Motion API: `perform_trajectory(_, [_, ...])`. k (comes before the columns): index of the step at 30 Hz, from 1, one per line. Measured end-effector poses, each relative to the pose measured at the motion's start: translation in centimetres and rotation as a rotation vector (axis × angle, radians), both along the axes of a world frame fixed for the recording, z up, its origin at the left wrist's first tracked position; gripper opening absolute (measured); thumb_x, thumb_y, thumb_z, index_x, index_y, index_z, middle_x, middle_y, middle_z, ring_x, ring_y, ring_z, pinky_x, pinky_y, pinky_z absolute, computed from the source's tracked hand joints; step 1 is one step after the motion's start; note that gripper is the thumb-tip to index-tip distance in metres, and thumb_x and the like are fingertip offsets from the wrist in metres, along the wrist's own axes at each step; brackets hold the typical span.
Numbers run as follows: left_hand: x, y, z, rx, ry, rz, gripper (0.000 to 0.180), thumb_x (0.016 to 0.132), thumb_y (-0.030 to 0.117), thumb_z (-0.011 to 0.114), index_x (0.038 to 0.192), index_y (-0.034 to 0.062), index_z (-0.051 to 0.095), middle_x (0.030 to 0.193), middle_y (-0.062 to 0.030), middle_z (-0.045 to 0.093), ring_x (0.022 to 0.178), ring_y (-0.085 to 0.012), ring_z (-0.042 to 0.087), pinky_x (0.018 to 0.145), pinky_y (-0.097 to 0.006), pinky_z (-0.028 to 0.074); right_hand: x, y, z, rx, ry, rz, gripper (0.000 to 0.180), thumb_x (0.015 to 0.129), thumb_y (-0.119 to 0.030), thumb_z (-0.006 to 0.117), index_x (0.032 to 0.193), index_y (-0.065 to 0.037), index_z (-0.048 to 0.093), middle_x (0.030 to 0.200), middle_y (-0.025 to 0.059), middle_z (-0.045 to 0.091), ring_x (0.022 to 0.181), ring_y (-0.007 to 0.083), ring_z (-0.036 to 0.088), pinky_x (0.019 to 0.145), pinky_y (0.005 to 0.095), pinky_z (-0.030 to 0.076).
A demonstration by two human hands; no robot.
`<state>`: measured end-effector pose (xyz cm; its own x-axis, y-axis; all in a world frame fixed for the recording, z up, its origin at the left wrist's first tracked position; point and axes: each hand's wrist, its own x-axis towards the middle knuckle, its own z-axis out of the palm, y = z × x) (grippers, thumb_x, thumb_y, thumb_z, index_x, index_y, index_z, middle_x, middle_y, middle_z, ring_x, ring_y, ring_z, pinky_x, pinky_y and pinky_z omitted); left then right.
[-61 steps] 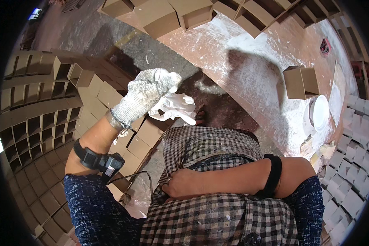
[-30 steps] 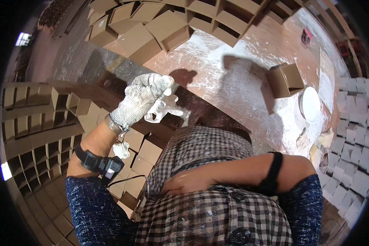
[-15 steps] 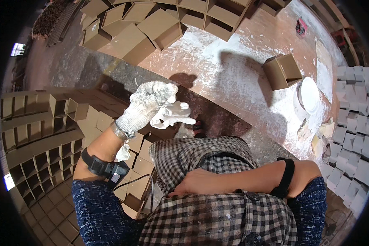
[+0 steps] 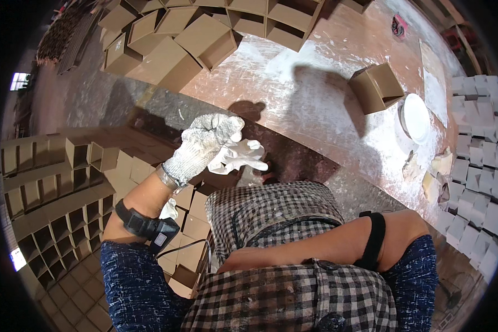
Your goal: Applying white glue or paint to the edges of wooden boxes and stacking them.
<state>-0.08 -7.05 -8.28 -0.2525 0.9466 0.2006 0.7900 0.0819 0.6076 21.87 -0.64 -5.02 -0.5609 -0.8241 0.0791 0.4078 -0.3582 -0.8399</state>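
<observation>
One white glove (image 4: 233, 158), left hand (image 4: 210, 133) clamped on it, points rightward, long axis crosswise; right hand hidden.

The head camera, a wide fisheye, looks steeply down and forward from just above the wearer, the apron (image 4: 276, 288) near at the lower edge, the left hand (image 4: 207, 141) close, left of middle, the board (image 4: 260, 69) reaching far and right, boxes (image 4: 166, 61) far and left; edges bend toward a dark round border
</observation>
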Motion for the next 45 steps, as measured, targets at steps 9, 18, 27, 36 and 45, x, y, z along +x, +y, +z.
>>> perform_trajectory(9, [-3.4,1.6,4.6,0.018,0.167,-0.003,0.050,0.082,0.009,0.059,0.130,0.0089,0.049,0.129,-0.0137,0.052,0.121,-0.0314,0.047,0.102,-0.039,0.038,0.1,0.0,-0.6,0.719,0.418,-0.269,0.043,0.097,-0.038,0.043,0.099,-0.001,0.062,0.071,0.0074,0.061,0.066,0.0221,0.061,0.056,0.0333,0.047])
perform_trajectory(18, [-2.7,3.8,9.7,0.258,-0.260,0.260,0.024,0.092,0.026,0.059,0.106,0.0067,0.060,0.097,-0.0029,0.063,0.086,-0.0134,0.062,0.074,-0.027,0.051,-0.6,17.8,-6.4,1.129,-0.207,-0.879,0.036,0.090,-0.031,0.053,0.110,-0.001,0.061,0.109,0.0135,0.062,0.099,0.0222,0.059,0.086,0.0344,0.046])
perform_trajectory(27, [-2.3,4.4,8.7,0.303,-0.636,0.325,0.026,0.095,0.021,0.055,0.114,0.0043,0.059,0.099,-0.0049,0.065,0.091,-0.0116,0.060,0.080,-0.027,0.049,-3.4,15.7,-0.5,0.067,-0.361,-1.236,0.026,0.087,-0.023,0.061,0.096,0.000,0.065,0.085,0.0089,0.064,0.085,0.0145,0.060,0.082,0.0294,0.045])
perform_trajectory(36, [-3.3,5.5,5.0,-0.015,0.077,0.400,0.034,0.082,0.037,0.068,0.089,0.0055,0.060,0.075,-0.0107,0.062,0.068,-0.0203,0.061,0.067,-0.032,0.049,-1.9,20.7,2.1,-0.096,-0.279,-1.452,0.009,0.083,-0.010,0.059,0.076,-0.005,0.056,0.075,0.0036,0.058,0.065,0.0117,0.055,0.060,0.0246,0.042])
perform_trajectory(45, [5.7,9.2,7.1,-0.234,-0.604,0.192,0.026,0.088,0.031,0.062,0.092,0.0061,0.062,0.082,-0.0043,0.058,0.072,-0.0146,0.051,0.068,-0.031,0.045,-3.5,18.1,0.4,0.076,-0.364,-1.451,0.029,0.095,-0.026,0.051,0.097,0.000,0.062,0.098,0.0051,0.060,0.087,0.0152,0.056,0.080,0.0260,0.045])
